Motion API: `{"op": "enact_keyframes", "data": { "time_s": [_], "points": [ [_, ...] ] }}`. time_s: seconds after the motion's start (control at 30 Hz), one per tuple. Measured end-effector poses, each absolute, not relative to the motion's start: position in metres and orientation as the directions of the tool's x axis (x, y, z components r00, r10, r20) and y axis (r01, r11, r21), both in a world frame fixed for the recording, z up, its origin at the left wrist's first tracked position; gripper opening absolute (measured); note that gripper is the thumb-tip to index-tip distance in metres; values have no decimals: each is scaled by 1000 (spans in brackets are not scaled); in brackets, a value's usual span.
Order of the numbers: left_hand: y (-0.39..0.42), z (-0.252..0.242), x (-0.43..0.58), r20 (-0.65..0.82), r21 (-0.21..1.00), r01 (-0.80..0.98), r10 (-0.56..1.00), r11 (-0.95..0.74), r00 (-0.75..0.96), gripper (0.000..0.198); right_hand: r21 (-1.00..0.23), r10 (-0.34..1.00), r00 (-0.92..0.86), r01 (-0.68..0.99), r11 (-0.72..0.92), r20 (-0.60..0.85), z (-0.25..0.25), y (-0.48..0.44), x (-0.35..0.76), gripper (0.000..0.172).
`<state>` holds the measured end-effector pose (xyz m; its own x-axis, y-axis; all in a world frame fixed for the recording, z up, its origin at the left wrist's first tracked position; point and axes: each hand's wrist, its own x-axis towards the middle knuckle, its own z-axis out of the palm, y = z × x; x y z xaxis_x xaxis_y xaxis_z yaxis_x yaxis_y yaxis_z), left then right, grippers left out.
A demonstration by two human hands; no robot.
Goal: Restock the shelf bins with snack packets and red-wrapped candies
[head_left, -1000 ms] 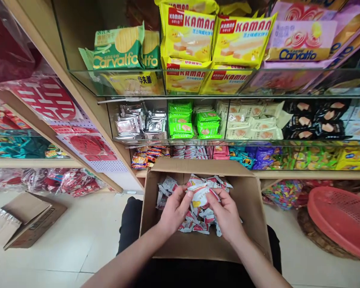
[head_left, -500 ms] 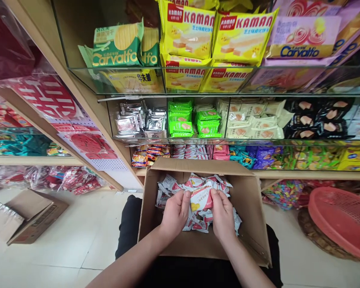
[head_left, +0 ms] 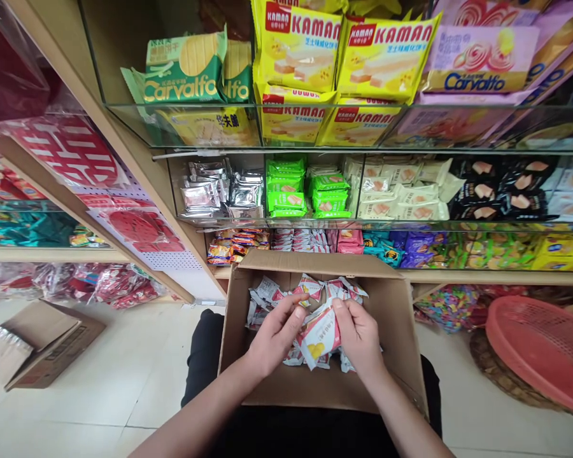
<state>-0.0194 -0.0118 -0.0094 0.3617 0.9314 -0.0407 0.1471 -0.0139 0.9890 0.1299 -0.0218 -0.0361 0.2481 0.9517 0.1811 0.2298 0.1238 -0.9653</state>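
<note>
An open cardboard box [head_left: 396, 343] rests on my lap and holds several small white-and-red snack packets [head_left: 310, 289]. Both hands are inside it. My right hand [head_left: 360, 337] pinches the top of a bundle of packets [head_left: 319, 334], which hangs tilted with a yellow print facing me. My left hand [head_left: 277, 334] has its fingers curled against the left side of the same bundle, thumb and fingertips closed on it. Loose packets lie under and behind both hands.
Glass shelves of snacks [head_left: 344, 191] stand right behind the box, with yellow bags [head_left: 344, 57] above. A red plastic basket [head_left: 539, 350] sits at the right on the floor. Another open carton [head_left: 38, 346] lies on the tiled floor at the left.
The bundle was held level between both hands; now it has tipped down to the left and hangs from my right hand's pinch. My left hand has shifted to its upper left side.
</note>
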Motion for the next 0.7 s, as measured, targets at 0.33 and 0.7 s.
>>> {"op": "enact_keyframes", "data": {
  "time_s": [0.33, 0.7],
  "points": [
    [-7, -5, -15, -149, 964, -96, 803, 248, 577, 44, -982, 979, 152, -156, -110, -134, -30, -16, 123, 34],
    [-5, -8, -16, -9, 1000, -10, 952, 13, 307, 25, -980, 983, -129, -137, -147, -129, -31, -38, 121, 32]
  ]
}}
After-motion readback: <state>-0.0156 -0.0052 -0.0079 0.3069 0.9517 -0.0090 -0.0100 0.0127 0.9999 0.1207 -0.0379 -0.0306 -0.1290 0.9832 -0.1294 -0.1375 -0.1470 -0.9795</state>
